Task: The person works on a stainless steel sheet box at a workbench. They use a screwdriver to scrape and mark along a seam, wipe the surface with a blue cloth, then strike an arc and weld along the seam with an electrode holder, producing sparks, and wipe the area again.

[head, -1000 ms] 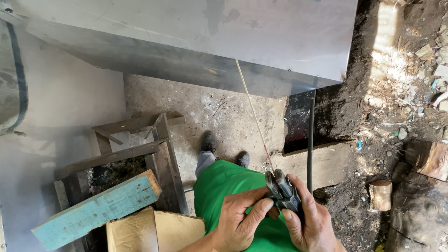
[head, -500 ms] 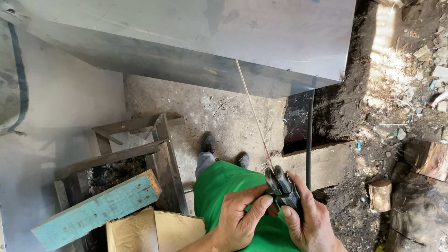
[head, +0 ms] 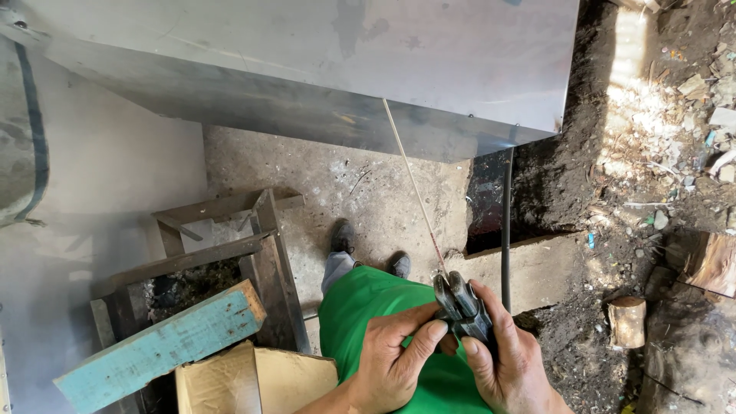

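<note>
Dirt floor (head: 368,184) under a steel sheet (head: 345,61).
Both hands close on the holder (head: 462,307): right (head: 510,360) gripping, left (head: 391,360) at its jaws; rod (head: 414,188) seems already clamped, sheet unwelded.

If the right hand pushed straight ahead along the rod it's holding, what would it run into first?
Likely the large metal sheet. The right hand grips a dark clamp-like holder, and the thin rod clamped in it runs up and away, its tip at or near the sheet's lower edge. Whether it actually touches is unclear; depth is hard to judge.
</note>
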